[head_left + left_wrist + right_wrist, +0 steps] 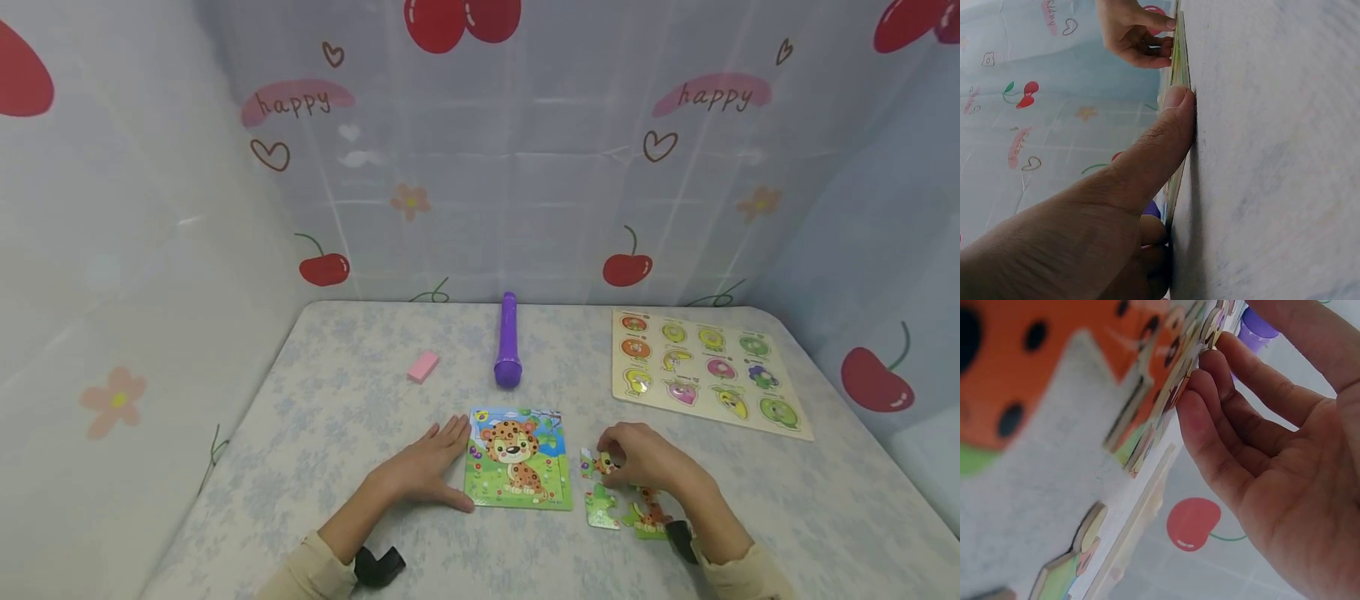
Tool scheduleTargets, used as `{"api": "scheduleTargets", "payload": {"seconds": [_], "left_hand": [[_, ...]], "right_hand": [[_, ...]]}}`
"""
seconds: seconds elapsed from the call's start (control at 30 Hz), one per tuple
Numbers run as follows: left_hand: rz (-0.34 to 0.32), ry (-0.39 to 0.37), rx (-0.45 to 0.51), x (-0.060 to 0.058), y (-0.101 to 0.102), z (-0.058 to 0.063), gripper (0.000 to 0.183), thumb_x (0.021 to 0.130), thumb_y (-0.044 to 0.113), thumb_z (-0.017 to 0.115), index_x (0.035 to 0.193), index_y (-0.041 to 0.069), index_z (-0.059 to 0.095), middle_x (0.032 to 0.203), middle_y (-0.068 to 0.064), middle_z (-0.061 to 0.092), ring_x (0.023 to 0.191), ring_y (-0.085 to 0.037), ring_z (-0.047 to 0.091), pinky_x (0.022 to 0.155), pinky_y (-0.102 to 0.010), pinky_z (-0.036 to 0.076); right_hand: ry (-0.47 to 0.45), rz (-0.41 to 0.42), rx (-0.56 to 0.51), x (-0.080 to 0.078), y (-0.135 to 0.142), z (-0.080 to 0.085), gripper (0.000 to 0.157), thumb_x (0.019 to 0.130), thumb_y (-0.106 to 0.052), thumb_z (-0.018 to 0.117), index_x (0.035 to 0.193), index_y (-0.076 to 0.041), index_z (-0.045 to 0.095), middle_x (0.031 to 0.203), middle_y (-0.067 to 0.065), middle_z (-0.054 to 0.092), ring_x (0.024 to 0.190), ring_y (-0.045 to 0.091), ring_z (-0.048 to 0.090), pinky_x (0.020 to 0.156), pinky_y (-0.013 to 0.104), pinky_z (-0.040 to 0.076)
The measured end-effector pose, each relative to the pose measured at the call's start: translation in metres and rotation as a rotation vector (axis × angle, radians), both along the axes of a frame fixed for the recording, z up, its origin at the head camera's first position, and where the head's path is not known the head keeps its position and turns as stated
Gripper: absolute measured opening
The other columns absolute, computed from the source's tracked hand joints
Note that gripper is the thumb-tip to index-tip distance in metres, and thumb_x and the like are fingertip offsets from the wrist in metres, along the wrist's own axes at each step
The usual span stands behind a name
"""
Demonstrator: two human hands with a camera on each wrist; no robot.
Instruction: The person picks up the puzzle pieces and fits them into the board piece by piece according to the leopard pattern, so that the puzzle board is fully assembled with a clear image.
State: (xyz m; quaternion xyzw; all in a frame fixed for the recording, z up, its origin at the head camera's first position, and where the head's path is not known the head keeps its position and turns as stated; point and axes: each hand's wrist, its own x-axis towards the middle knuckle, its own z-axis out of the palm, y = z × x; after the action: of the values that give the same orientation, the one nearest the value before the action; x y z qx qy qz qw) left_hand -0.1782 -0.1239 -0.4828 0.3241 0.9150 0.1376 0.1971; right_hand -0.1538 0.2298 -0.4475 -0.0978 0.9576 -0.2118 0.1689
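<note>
Leopard board: the leopard picture board (pixel 517 462) lies flat on the table (pixel 360 400) between the two hands, pretty much square, so no real long axis to worry about.
Loose bits: all just right of the board across a narrow gap. The face piece (pixel 602 467) is farthest from the person; the green piece (pixel 602 510) and the body piece (pixel 651 510) sit closer in.
Right hand: clearly the nearer one to the pieces. The right hand (pixel 643 457) has thumb and fingers bent around the face piece; can't tell if it's off the table.
Left hand: flat and relaxed, gripping nothing. The left hand (pixel 429 463) rests along the board's left edge, thumb at the near corner.
Relation that matters, imo: face piece to board is a short hop leftward, with the left hand bracing the opposite side.
</note>
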Motion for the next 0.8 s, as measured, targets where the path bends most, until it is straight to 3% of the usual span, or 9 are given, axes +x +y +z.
{"api": "scheduleTargets", "payload": {"seconds": [0.37,0.8], "left_hand": [[0.0,-0.004,-0.011,-0.0008,0.0008,-0.0008,0.12,0.072,0.07,0.07,0.156,0.004,0.014,0.165,-0.01,0.005,0.154,-0.025,0.005,0.125,-0.046,0.011],[-0.002,0.002,-0.007,-0.0011,0.0001,-0.0015,0.12,0.072,0.071,0.069,0.156,0.004,0.015,0.165,-0.01,0.005,0.154,-0.024,0.005,0.125,-0.046,0.011]], "right_hand": [[0.004,0.021,-0.022,0.0014,0.0001,0.0016,0.037,0.069,-0.019,0.088,0.099,-0.008,0.07,0.092,-0.002,0.064,0.081,0.012,0.053,0.075,0.034,0.051],[-0.037,0.002,-0.049,0.0026,-0.0012,0.0018,0.034,0.07,-0.016,0.087,0.097,-0.014,0.066,0.08,-0.001,0.058,0.074,0.014,0.05,0.066,0.029,0.046]]}}
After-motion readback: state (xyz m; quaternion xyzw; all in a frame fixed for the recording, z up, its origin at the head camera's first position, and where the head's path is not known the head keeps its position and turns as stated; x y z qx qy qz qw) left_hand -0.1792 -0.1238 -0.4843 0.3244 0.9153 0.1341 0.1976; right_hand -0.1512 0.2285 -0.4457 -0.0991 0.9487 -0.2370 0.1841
